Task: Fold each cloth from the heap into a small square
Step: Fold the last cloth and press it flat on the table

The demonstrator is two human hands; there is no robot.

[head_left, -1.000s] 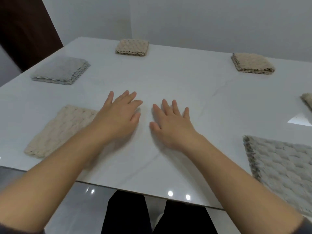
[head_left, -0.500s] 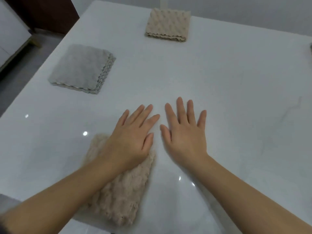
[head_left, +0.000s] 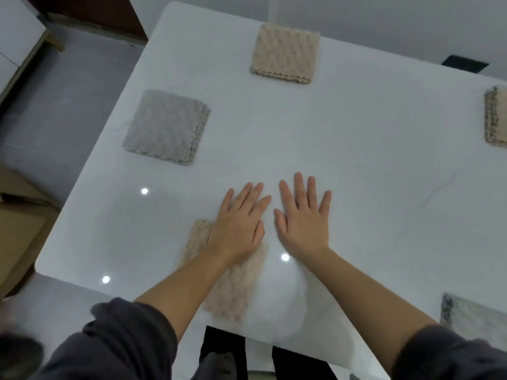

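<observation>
Laying left hand (head_left: 238,229), fingers straight and slightly apart, over beige cloth (head_left: 236,293) at lower centre, resting right hand (head_left: 301,224) likewise on bare table (head_left: 356,160), probably smoothing before folding.

White glossy table (head_left: 356,138), faint grey veining; small round light reflections (head_left: 144,191) on its near-left part. Grey floor (head_left: 55,105) at left, pale wall (head_left: 356,15) behind, dark wood panel (head_left: 90,12) far left.

Bare white table (head_left: 356,149) lies ahead, ringed by grey cloth (head_left: 166,126) and beige cloth (head_left: 285,54).
</observation>
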